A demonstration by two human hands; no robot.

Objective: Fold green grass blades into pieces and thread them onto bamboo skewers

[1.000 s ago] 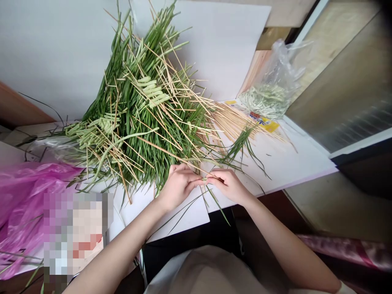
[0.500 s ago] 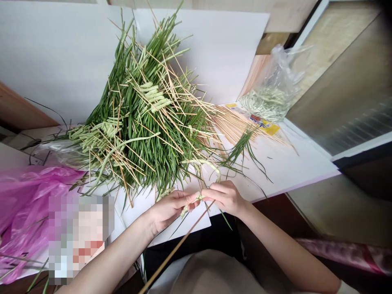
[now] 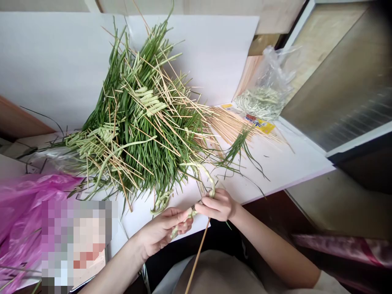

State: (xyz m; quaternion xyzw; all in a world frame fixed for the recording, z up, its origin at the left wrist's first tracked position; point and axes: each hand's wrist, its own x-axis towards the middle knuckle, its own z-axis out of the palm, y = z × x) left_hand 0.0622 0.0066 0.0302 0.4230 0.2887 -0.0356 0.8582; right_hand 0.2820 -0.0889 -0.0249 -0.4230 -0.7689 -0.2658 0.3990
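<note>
Left forearm (image 3: 114, 271) and right forearm (image 3: 269, 249) are angled in from the bottom of the view, converging at centre. Left hand (image 3: 162, 232) is held palm-up, with left fingers (image 3: 179, 216) extended and slightly curled. Right hand (image 3: 216, 206) is held back-up, with right fingers (image 3: 208, 208) curled inward. Both hands are kept close together, just short of touching.

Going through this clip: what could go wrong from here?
The skewer sticking down from the leaf strip between the left hand and right hand points toward the person's shirt, so it might poke or catch there. The loose leaf loop beside the left hand could snag on the leaf pile and tug.
</note>
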